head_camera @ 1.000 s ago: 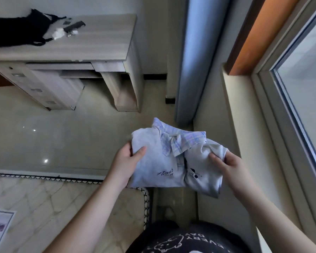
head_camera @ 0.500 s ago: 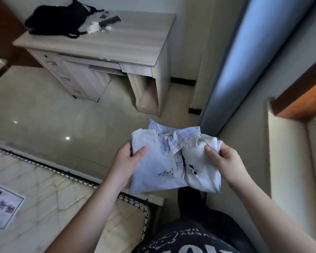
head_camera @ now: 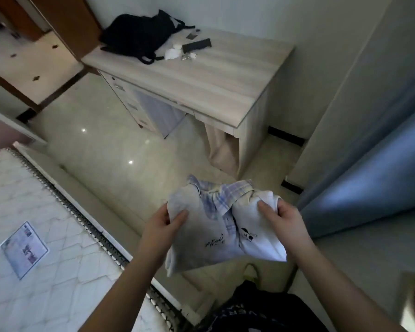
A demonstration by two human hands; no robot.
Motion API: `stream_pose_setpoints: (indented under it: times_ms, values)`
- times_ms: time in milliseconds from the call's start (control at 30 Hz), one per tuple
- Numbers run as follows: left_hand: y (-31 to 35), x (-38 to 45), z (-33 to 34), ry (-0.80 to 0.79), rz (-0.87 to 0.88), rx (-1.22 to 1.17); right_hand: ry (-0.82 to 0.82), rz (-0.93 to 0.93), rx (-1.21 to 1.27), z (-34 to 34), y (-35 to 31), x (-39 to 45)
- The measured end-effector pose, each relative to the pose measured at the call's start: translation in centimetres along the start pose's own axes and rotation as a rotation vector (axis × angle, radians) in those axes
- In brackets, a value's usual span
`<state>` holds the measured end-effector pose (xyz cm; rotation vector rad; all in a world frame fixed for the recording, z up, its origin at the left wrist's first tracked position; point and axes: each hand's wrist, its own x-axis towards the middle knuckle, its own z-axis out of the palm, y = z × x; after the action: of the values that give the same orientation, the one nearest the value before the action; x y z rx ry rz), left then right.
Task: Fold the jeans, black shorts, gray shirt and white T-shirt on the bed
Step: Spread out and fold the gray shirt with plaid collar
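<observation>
A folded white T-shirt (head_camera: 209, 236) with a blue plaid collar and small black prints hangs in the air in front of me, above the floor beside the bed. My left hand (head_camera: 162, 227) pinches its left edge, thumb on top. My right hand (head_camera: 284, 220) grips its right side, fingers curled into the cloth. The bed (head_camera: 34, 236) with its bare quilted mattress lies at the lower left. The jeans, black shorts and gray shirt are not in view.
A light wooden desk (head_camera: 216, 77) stands ahead, with a black bag (head_camera: 139, 34), a dark flat object and small white items on it. A blue curtain (head_camera: 369, 188) hangs at the right. Glossy tiled floor (head_camera: 110, 149) runs between desk and bed. A label (head_camera: 24, 248) lies on the mattress.
My view has swung left, away from the window and toward the bed and desk. Both hands still hold the folded T-shirt the same way.
</observation>
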<state>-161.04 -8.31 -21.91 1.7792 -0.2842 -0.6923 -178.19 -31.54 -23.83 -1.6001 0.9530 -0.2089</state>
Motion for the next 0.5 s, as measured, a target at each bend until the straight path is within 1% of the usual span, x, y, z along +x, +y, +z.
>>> stream_pose_setpoints:
  times_ms: [67, 200, 333, 500]
  values:
    - [0.6, 1.6, 0.2, 0.027, -0.008, -0.011, -0.017, -0.023, 0.003, -0.3, -0.9, 2.4]
    - [1.4, 3.9, 0.4, 0.09, -0.023, -0.132, -0.059, -0.045, 0.061, -0.2, -2.3, 6.0]
    - [1.5, 5.5, -0.3, 0.165, -0.031, -0.17, -0.113, -0.036, 0.079, 0.5, -3.3, 8.3]
    - [1.0, 6.7, -2.0, 0.21, -0.064, -0.255, -0.168, -0.067, 0.072, 2.3, -5.4, 10.1]
